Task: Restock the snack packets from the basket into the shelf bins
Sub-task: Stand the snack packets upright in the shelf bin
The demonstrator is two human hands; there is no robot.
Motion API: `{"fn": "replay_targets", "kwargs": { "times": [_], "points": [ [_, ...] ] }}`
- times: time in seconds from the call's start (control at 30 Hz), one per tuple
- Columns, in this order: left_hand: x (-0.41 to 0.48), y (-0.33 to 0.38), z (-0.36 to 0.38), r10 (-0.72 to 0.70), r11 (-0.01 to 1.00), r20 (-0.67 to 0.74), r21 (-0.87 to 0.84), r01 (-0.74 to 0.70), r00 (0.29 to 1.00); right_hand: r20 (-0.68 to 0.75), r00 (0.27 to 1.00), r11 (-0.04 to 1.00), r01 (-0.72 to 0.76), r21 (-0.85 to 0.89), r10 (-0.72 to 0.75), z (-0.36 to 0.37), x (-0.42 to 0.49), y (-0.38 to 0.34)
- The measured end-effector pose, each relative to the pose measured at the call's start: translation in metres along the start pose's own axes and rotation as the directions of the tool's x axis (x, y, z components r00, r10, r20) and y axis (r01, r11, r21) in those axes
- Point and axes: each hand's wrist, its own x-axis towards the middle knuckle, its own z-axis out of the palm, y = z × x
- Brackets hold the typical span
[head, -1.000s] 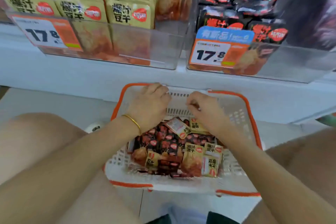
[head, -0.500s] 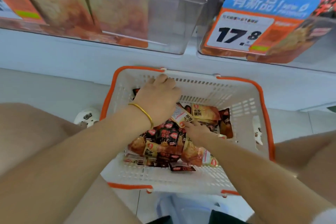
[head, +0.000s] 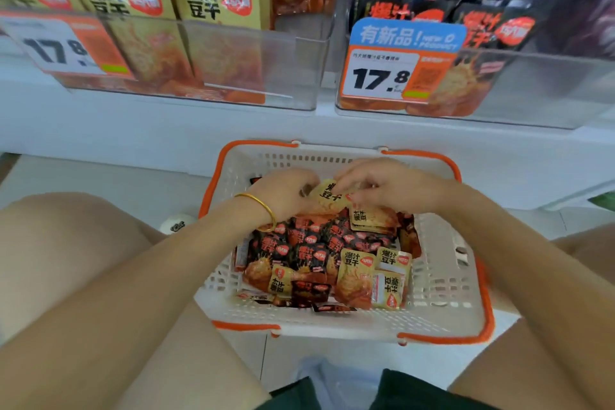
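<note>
Down low, a white basket (head: 442, 293) with orange edges sits on the floor (head: 100, 173), right in front of the white shelf (head: 166, 130). Both hands are inside it, at the far end. The left hand (head: 286, 191) has its fingers curled round a yellow packet (head: 329, 197) and holds it from the left side. The right hand (head: 389, 188) has its fingers bent down and pinches the same packet from the right side. So the two hands meet at that one packet, just above the pile. A thin gold bracelet (head: 263, 208) is on the left wrist.

Under the hands lies a heap of snack packets (head: 309, 253). Most in the middle are black and red. A few yellow ones lie at the near right of the heap, and one more peeks out under the right hand.

Up on the shelf stand two clear bins, side by side. The left bin (head: 299, 70) is packed with big yellow bags standing up. The right bin (head: 549, 86) holds black bags. The left price tag (head: 60, 46) and the right price tag (head: 382, 76) both say 17.8. A blue sign (head: 406, 36) sits on top of the right one.
</note>
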Motion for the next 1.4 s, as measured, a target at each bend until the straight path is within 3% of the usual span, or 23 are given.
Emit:
{"fn": "replay_targets", "kwargs": {
  "times": [0.1, 0.23, 0.4, 0.5, 0.57, 0.63, 0.7, 0.73, 0.8, 0.9, 1.07, 1.2, 1.4],
  "points": [
    [-0.014, 0.01, -0.006, 0.001, 0.986, -0.107, -0.164, -0.018, 0.994, -0.198, 0.98, 0.992, 0.035, 0.123, -0.01, -0.008, -0.021, -0.012],
    [-0.043, 0.021, -0.034, -0.038, 0.893, -0.248, -0.444, -0.078, 0.968, -0.47, 0.882, 0.979, 0.063, 0.196, 0.037, -0.022, -0.044, -0.032],
    [-0.074, 0.05, -0.077, 0.015, 0.828, -0.355, -0.52, -0.211, 0.935, -0.452, 0.891, 0.914, 0.16, 0.373, 0.028, -0.044, -0.051, -0.08],
    [-0.077, 0.055, -0.105, 0.025, 0.818, -0.456, -0.502, -0.281, 0.89, -0.497, 0.866, 0.93, 0.229, 0.287, -0.059, -0.07, -0.044, -0.114],
    [-0.072, 0.053, -0.123, -0.048, 0.776, -0.583, -0.533, -0.337, 0.811, -0.566, 0.822, 0.941, 0.24, 0.237, -0.067, -0.094, -0.036, -0.134],
    [-0.064, 0.049, -0.14, -0.149, 0.781, -0.756, -0.485, -0.393, 0.637, -0.648, 0.762, 0.928, 0.261, 0.265, -0.029, -0.119, -0.021, -0.148],
    [-0.053, 0.04, -0.152, -0.105, 0.903, -0.877, -0.281, -0.324, 0.469, -0.703, 0.71, 0.907, 0.269, 0.323, 0.04, -0.139, 0.0, -0.155],
    [-0.046, 0.034, -0.157, -0.04, 0.963, -0.895, -0.154, -0.222, 0.444, -0.728, 0.681, 0.91, 0.251, 0.33, 0.076, -0.147, 0.013, -0.157],
    [-0.032, 0.022, -0.164, 0.071, 0.996, -0.866, 0.086, 0.007, 0.495, -0.784, 0.61, 0.957, 0.142, 0.254, 0.117, -0.158, 0.039, -0.16],
    [-0.017, 0.018, -0.171, 0.094, 0.96, -0.793, 0.231, 0.155, 0.602, -0.849, 0.528, 0.996, -0.092, -0.014, 0.037, -0.167, 0.066, -0.17],
    [-0.002, 0.012, -0.171, 0.098, 0.925, -0.756, 0.309, 0.22, 0.647, -0.845, 0.532, 0.905, -0.329, -0.269, -0.057, -0.186, 0.09, -0.19],
    [0.003, 0.009, -0.168, 0.092, 0.918, -0.751, 0.318, 0.238, 0.653, -0.829, 0.554, 0.851, -0.395, -0.347, -0.081, -0.184, 0.1, -0.184],
    [0.01, 0.007, -0.164, 0.126, 0.926, -0.776, 0.315, 0.206, 0.618, -0.729, 0.684, 0.805, -0.429, -0.41, -0.006, -0.189, 0.137, -0.167]
  ]
}}
